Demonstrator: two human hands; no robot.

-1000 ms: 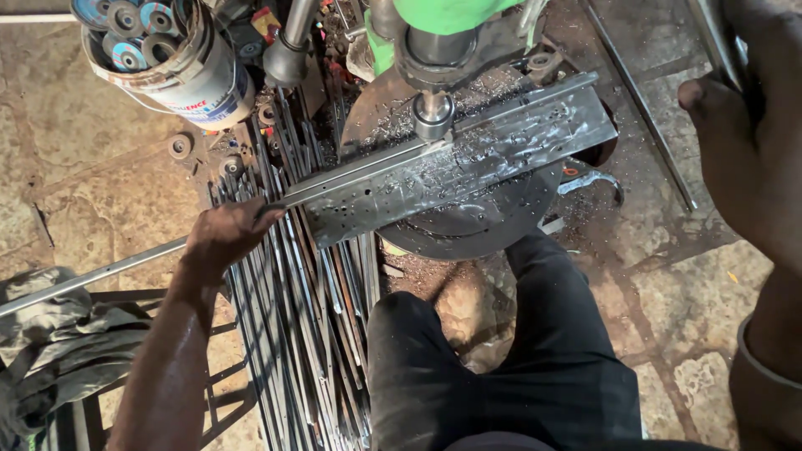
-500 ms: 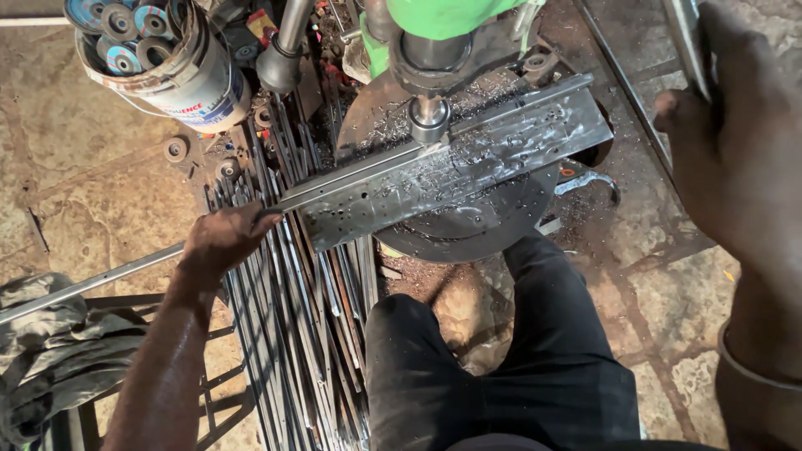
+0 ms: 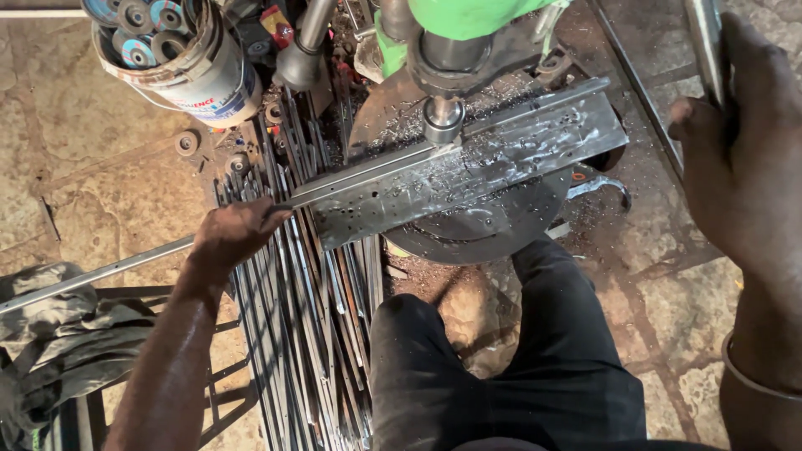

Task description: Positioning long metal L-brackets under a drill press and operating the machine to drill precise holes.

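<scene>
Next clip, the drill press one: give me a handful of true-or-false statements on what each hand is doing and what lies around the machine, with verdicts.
1. The left hand grips a long thin metal bar that runs under the drill chuck. True.
2. The right hand rests flat on the floor. False: it is raised, closed around a metal lever at the upper right.
3. A white bucket of grinding discs stands at the upper left. True.
4. The flat steel plate lies on the floor beside the machine. False: it lies on the round drill table.
5. A bundle of thin rods lies below the left hand. True.
</scene>
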